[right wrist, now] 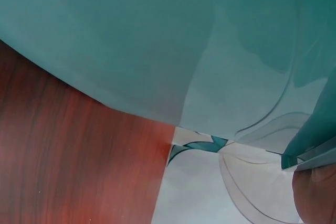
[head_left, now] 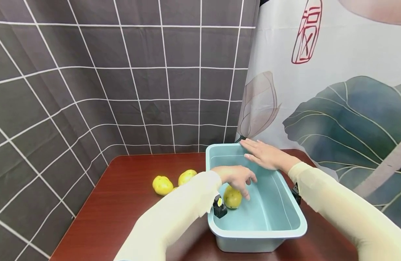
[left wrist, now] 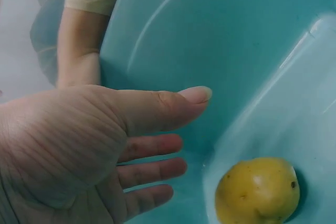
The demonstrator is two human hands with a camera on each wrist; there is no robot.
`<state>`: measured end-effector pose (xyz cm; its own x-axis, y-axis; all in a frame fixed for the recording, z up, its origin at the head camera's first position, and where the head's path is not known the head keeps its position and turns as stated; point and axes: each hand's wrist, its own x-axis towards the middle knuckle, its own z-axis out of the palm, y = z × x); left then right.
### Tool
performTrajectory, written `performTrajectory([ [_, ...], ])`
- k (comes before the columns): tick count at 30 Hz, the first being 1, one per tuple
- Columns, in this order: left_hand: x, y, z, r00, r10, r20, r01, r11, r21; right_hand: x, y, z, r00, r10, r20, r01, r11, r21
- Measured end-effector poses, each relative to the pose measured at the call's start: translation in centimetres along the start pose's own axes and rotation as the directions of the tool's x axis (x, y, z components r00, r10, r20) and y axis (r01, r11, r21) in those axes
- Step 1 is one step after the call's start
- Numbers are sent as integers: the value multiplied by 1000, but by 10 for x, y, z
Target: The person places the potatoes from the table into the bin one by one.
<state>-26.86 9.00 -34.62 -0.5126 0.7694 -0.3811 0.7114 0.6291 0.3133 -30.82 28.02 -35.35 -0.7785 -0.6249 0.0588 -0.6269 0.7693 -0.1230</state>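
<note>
A yellow potato [head_left: 232,197] lies on the floor of a light blue plastic basin [head_left: 256,233]. My left hand [head_left: 236,177] is inside the basin, just above and beside that potato, holding nothing. In the left wrist view the thumb and fingers of the left hand [left wrist: 79,150] are extended and apart from the potato [left wrist: 257,190]. My right hand [head_left: 265,155] rests with fairly straight fingers on the basin's far right rim. Only a bit of the right hand [right wrist: 315,192] shows in the right wrist view, by the rim.
More yellow potatoes [head_left: 162,185] lie on the reddish-brown table [head_left: 122,203] left of the basin, one partly behind the left sleeve. A dark grid-patterned cloth [head_left: 138,83] hangs behind the table; a white cloth with painted leaves [head_left: 344,119] hangs on the right.
</note>
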Motion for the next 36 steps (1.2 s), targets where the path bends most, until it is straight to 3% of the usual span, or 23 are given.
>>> performTrajectory([
  [5,-15,3,-10,999,42,0,-42,999,-32,0,1,3,1000,2,4,-2,1000,8],
  [11,-39,3,-23,994,97,-42,-99,994,-54,0,2,3,1000,4,12,-4,1000,-7],
  [20,-83,-12,-43,969,163,-187,-177,982,-63,1,1,0,1000,13,19,-13,1000,0],
  [28,-115,-40,-56,939,91,-332,-143,980,-137,2,2,1,999,31,31,-31,1000,1],
  [36,-149,-72,-52,894,28,-447,-150,959,-239,2,0,-1,999,31,32,-31,999,-8],
])
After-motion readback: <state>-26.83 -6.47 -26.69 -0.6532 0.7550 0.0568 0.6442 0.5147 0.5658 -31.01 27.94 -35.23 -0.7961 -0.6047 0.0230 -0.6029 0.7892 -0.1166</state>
